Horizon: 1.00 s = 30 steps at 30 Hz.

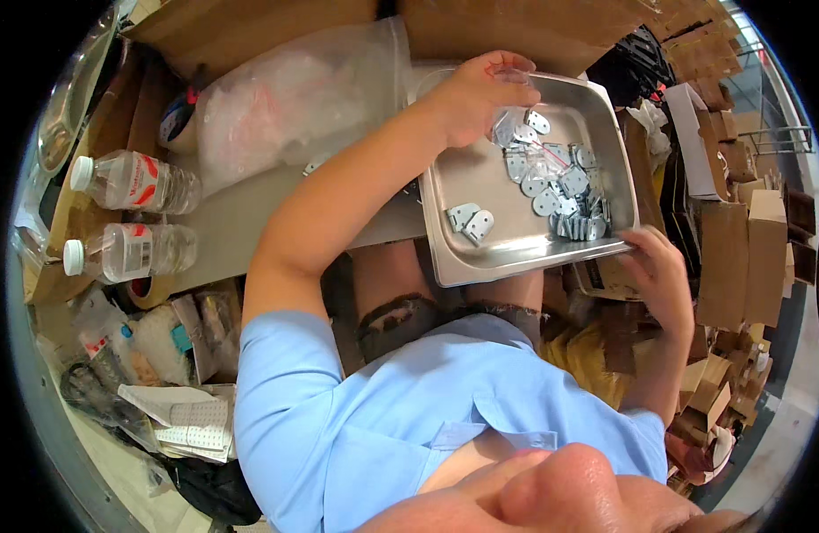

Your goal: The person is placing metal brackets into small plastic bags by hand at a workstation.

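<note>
A shallow metal tray (455, 176) is in front of me, tilted a little. My left hand (491, 96) is over its far left part, with the fingers closed on a small clear plastic bag (507, 127). Below that bag, several grey metal plates with rounded ends and holes (545, 202) are heaped in the tray's right half, with clear plastic film among them. Two more metal plates (471, 222) lie apart at the near left. At the near right corner, my right hand (660, 271) grips the tray's rim, its fingers partly hidden.
A large clear bag full of small plastic bags (285, 111) lies left of the tray. Two water bottles (156, 182) lie on their sides farther left, with a tape roll (150, 291) beside them. Cardboard boxes (738, 258) are stacked at the right; a cardboard wall (516, 31) stands behind.
</note>
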Each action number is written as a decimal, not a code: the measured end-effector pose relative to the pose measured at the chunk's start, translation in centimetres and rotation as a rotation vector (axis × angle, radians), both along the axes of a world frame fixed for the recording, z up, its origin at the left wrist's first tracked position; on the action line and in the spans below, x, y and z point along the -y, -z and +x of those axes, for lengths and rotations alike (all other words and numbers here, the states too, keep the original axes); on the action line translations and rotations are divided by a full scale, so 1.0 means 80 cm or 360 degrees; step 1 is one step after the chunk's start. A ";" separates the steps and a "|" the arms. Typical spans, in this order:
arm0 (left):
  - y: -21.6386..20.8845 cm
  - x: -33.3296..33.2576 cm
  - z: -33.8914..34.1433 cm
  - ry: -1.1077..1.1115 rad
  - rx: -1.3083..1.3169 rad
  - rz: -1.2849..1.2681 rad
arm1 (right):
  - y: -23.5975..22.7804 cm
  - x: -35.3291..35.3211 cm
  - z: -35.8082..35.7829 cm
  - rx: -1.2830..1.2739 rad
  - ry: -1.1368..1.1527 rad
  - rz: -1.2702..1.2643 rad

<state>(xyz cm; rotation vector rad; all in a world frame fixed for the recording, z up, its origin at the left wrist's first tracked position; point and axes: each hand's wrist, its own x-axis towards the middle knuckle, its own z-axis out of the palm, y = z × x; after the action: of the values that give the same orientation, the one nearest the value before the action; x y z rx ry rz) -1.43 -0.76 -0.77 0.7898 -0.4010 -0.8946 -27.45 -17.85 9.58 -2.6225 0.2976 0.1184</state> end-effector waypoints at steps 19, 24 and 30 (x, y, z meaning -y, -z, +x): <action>0.008 0.003 -0.001 0.0336 0.0422 0.0096 | 0.033 -0.073 0.149 -0.0047 -0.0921 0.0513; 0.002 0.003 -0.009 0.0583 0.0542 0.0030 | 0.008 -0.048 0.163 0.0664 -0.0321 0.1049; -0.010 -0.008 -0.009 0.0805 0.0526 0.0052 | 0.022 -0.042 0.180 0.0946 -0.0701 0.0158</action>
<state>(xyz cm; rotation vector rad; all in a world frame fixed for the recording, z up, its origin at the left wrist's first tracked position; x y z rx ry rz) -2.12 -0.15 0.04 0.8859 -0.9064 -1.2445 -13.03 -14.48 7.83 -2.4425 -0.4756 -0.4792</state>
